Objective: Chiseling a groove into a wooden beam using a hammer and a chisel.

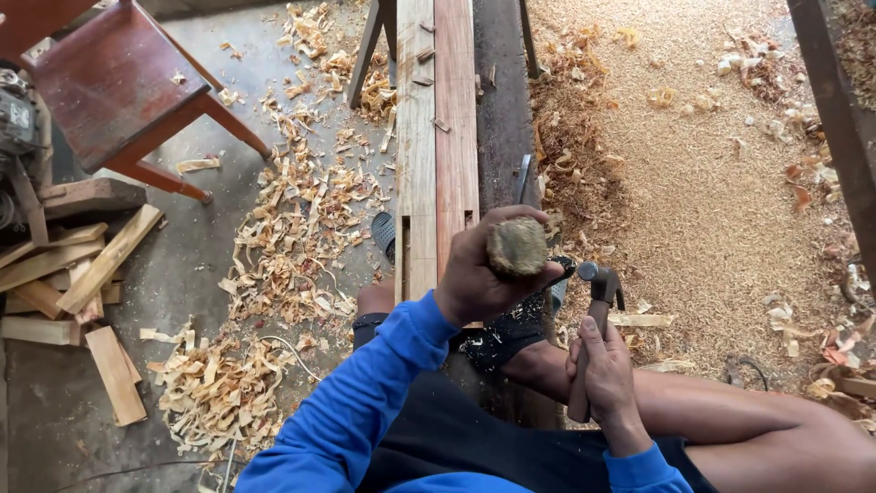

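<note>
The left hand grips a chisel upright on the plank, its battered butt exposed to the hammer clenched in the right hand.

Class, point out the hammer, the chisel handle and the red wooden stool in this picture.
hammer [598,306]: head view, on its wooden shaft.
chisel handle [516,246]: head view, on its battered butt end.
red wooden stool [109,82]: head view, on its seat.
</note>
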